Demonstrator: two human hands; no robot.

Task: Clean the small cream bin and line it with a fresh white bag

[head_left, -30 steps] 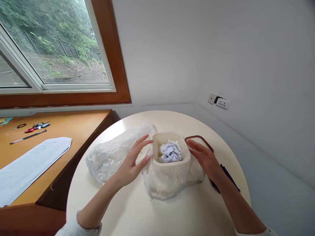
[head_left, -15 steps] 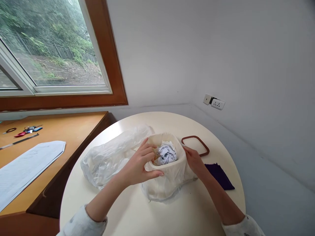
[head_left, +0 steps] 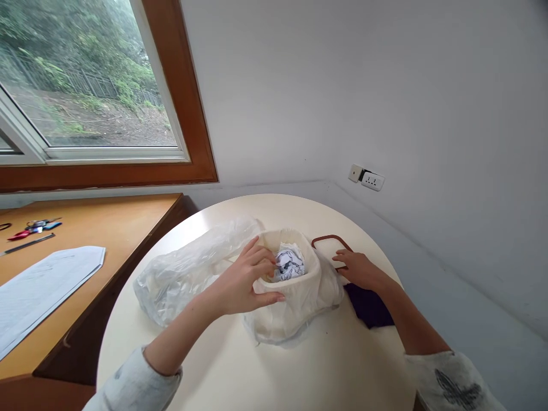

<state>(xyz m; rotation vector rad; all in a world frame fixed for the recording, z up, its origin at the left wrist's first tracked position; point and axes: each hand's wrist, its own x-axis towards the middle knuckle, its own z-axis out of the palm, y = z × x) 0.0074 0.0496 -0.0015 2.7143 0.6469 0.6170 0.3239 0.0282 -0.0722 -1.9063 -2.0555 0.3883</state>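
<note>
A small bin [head_left: 309, 278] stands on the round table, lined with a thin whitish plastic bag [head_left: 285, 319] folded over its rim. Crumpled printed paper [head_left: 291, 264] lies inside. My left hand [head_left: 248, 277] rests at the bin's left rim, fingers spread over the opening near the paper and thumb stretched along the front. To the right, my right hand [head_left: 359, 269] reaches over a brown rounded frame [head_left: 331, 237], fingers apart at its near side; contact is unclear. Partly under the right forearm lies a dark purple cloth-like piece [head_left: 369, 308].
Left of the bin lies a bulging translucent plastic bag [head_left: 184, 268] on the round table [head_left: 205, 365]. A wooden desk [head_left: 128, 214] at left holds paper sheets [head_left: 47, 285], a pen [head_left: 28, 244] and keys [head_left: 38, 225]. Walls and a socket [head_left: 372, 181] stand behind.
My right hand has let go of the bag at the bin's right rim and moved right to the brown frame. The left hand stays at the bin. The view has shifted slightly right.
</note>
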